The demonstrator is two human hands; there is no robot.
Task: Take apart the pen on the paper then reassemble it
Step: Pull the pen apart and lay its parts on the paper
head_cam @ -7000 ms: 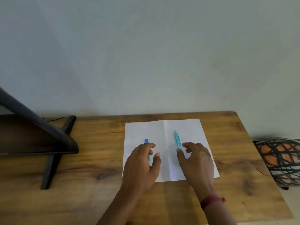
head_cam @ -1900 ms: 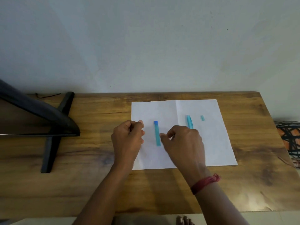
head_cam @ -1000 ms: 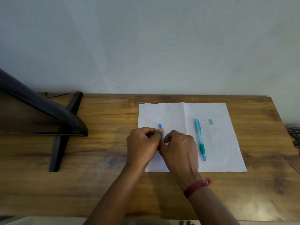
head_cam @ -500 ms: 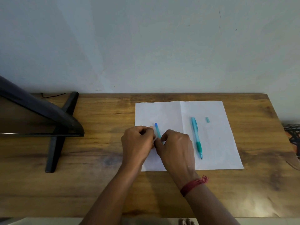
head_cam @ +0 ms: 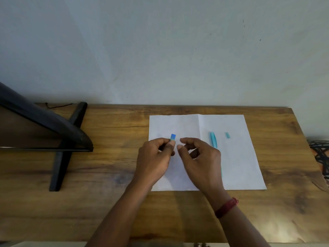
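Observation:
A white sheet of paper [head_cam: 236, 163] lies on the wooden table [head_cam: 106, 175]. My left hand [head_cam: 154, 159] pinches a blue-capped turquoise pen part [head_cam: 172, 137], whose blue end sticks up above the fingertips; the rest is hidden in the hand. My right hand [head_cam: 199, 161] hovers just right of it, fingers curled and apart, holding nothing that I can see. The turquoise pen barrel [head_cam: 213, 141] rests on the paper behind my right hand, partly hidden. A small turquoise piece [head_cam: 227, 135] lies further right on the paper.
A black stand with a slanted panel [head_cam: 53, 129] occupies the table's left side. A dark woven basket [head_cam: 320, 155] sits past the right edge. A plain wall rises behind the table.
My hands were joined around the blue-capped part; now the right hand has drawn off to the right and the left hand holds the part alone, slightly lifted.

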